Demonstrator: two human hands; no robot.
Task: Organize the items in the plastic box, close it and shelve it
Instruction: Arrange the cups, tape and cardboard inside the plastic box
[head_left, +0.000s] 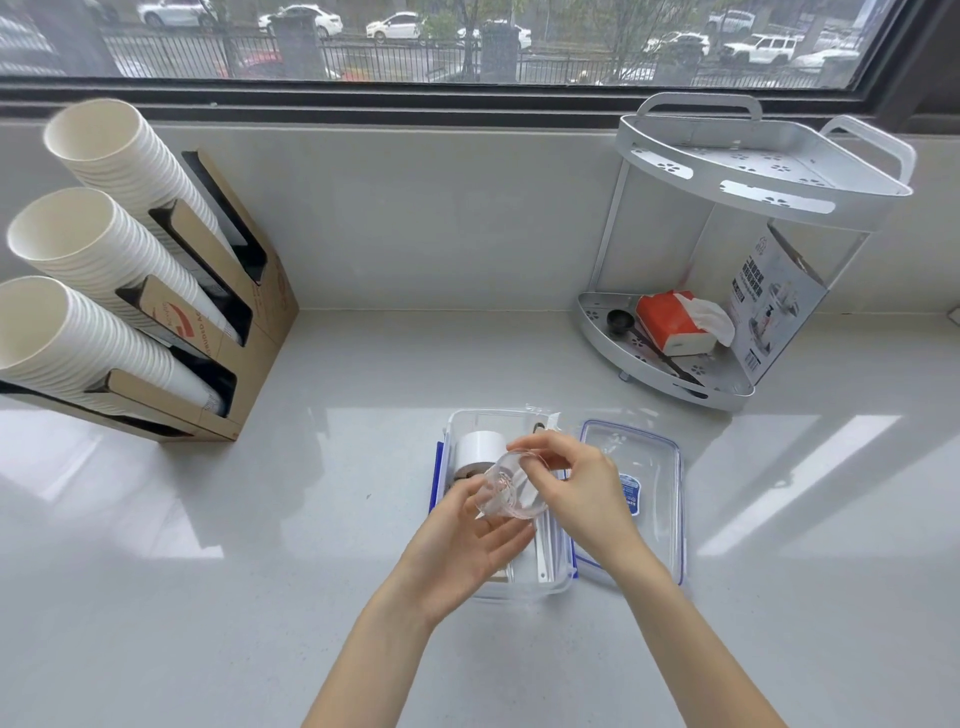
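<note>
Step in hand: organizing stage, judged. Plastic box (524, 590) sits open on the counter (363, 519), near its front edge, w/ the lid (649, 467) lying flat just beside it on the right, blue clips visible on both. Not closed, not shelved.

Both hands are over the box, sharing one small clear glass cup (506, 488). Right hand (582, 488): thumb and fingertips pinched on the cup's rim. Left hand (462, 540): palm up, fingers spread and loosely cupped under the cup's base, supporting it, not clamped.

Box contents seen: white tape roll (480, 449) at the far left end; a long white strip item (544, 551) along the right wall; clear plastic bag (545, 418) at the far end. Other contents hidden by the hands.

Next move, judged: set the cup down in free space inside the box (room looks tight beside the roll), low enough for the lid to seat; then fit lid, snap clips, carry to the corner shelf rack (753, 171) at right, whose top tier looks free.

Writing: lid carries a blue label (629, 493), text too small to read. Cardboard cup holder (228, 312) at left shows partial print "TRUDED A…" by a red mark. Printed carton (769, 306) in the rack's lower tier has text, not legible. No brand can be confirmed.
</note>
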